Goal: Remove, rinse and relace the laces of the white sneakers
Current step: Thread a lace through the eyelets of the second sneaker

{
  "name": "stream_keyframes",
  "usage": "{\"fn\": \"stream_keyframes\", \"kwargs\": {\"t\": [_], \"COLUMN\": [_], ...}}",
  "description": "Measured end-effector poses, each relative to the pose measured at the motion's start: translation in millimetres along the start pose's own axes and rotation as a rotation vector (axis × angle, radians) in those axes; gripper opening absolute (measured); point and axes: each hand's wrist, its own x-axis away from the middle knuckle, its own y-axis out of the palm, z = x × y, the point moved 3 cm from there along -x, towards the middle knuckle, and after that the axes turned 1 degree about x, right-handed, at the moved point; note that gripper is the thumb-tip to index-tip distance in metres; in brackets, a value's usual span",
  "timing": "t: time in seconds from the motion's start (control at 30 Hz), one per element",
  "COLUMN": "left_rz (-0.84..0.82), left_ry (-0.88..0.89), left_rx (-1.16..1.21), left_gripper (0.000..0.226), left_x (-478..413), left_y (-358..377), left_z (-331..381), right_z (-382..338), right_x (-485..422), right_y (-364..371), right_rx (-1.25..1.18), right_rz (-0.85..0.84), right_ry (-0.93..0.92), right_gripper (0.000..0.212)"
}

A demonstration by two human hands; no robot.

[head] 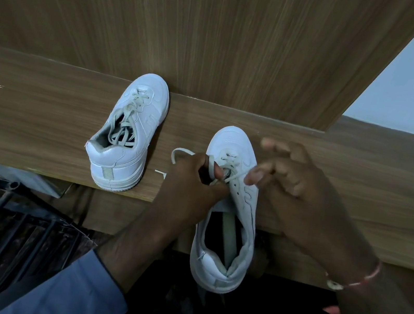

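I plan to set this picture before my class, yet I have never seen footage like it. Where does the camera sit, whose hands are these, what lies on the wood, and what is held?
There is no machine here. The single picture comes from a wide-angle camera worn on a person's head, looking down at their own two hands. On the wooden ledge stands the far sneaker, loosely laced, its toe by the upright panel. The near sneaker has its toe on the ledge and its heel hanging over the edge. The left hand pinches the lace at the eyelets. The right hand, slightly blurred, seems to pinch another strand of that lace.
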Motion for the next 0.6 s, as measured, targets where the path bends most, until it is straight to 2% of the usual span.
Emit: {"fn": "stream_keyframes", "kwargs": {"t": [0.07,0.1,0.13,0.17,0.2,0.27,0.3,0.37,0.43,0.47,0.53,0.6], "left_rz": [-0.008,-0.013,-0.014,-0.013,-0.011,-0.014,-0.015,-0.021,-0.026,-0.036,-0.060,-0.053], "left_ry": [-0.001,-0.004,-0.011,-0.021,-0.027,-0.029,-0.026,-0.029,-0.025,-0.019,-0.020,-0.059], "left_rx": [0.002,0.016,0.031,0.038,0.040,0.045,0.044,0.033,0.010,0.008,0.028,0.050], "left_gripper": [0.013,0.014,0.016,0.018,0.018,0.017,0.017,0.018,0.018,0.018,0.015,0.016], "left_x": [-1,-1,-2,-1,-2,-1,-1,-1,-1,-1,-1,-1], "left_y": [1,1,1,2,1,2,2,1,0,0,1,2], "left_z": [0,0,-2,-3,-4,-3,-3,-2,-2,-2,-3,-6], "right_z": [-15,-21,-25,-25,-20,-6,2,22,24,18,-6,-28], "right_x": [2,4,4,4,2,-2,-3,-2,2,2,2,3], "right_y": [4,4,3,1,-2,-5,0,13,17,13,-3,-24], "right_rx": [-0.837,-1.180,-1.306,-1.205,-0.929,-0.134,0.192,0.480,0.483,0.321,-0.347,-0.970], "right_rz": [-0.041,-0.046,-0.017,0.041,0.108,0.186,0.108,-0.147,-0.234,-0.193,-0.015,0.129], "right_ry": [0.009,0.057,0.095,0.124,0.105,-0.008,-0.045,0.026,0.085,0.096,0.056,-0.060], "right_gripper": [0.023,0.025,0.025,0.024,0.023,0.020,0.022,0.024,0.023,0.021,0.019,0.028]}}
